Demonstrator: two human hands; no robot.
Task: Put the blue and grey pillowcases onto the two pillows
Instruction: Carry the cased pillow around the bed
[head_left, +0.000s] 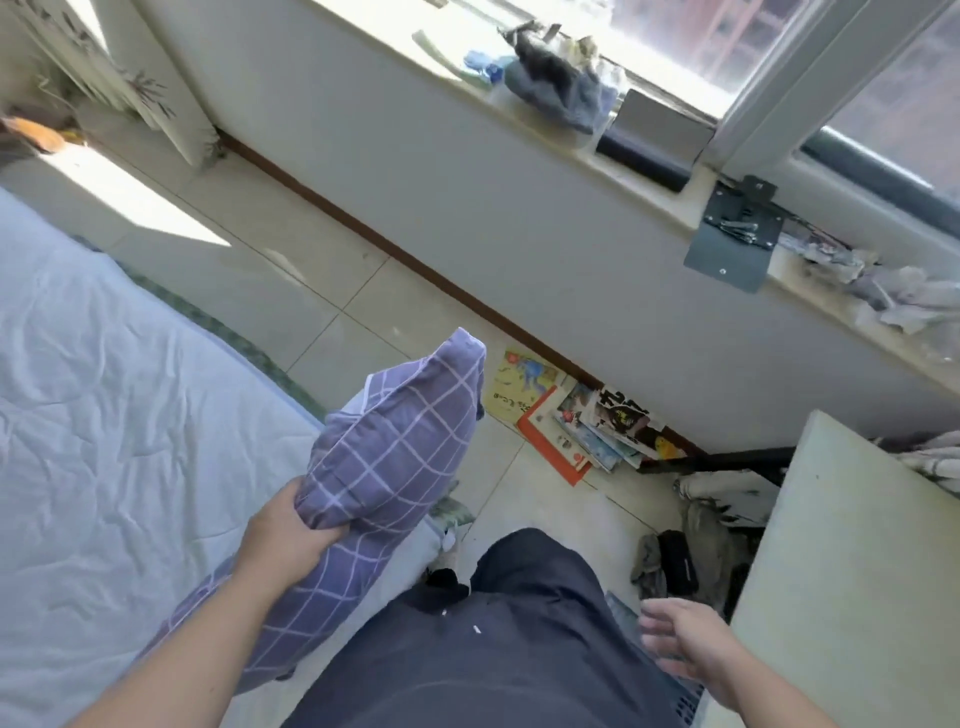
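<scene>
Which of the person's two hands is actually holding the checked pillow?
The left hand: it grips the blue-grey white-checked pillow at its middle. The right hand is open and empty, beside the leg.

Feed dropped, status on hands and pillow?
Left hand gripping blue checked pillow over bed edge. Right hand open, empty. Nothing in the way.

This is a bedroom in a lived-in home. A bed (104, 415) with a rumpled pale sheet lies just left of the left hand (291, 540). Ahead of both hands, a tiled floor (291, 291) runs to a wall under a sunny window, its sill (597, 156) cluttered with cloths. Picture books (571, 421) lie heaped on the floor by the skirting, and clothes (696, 540) pile up beyond the right hand (685, 639).
</scene>
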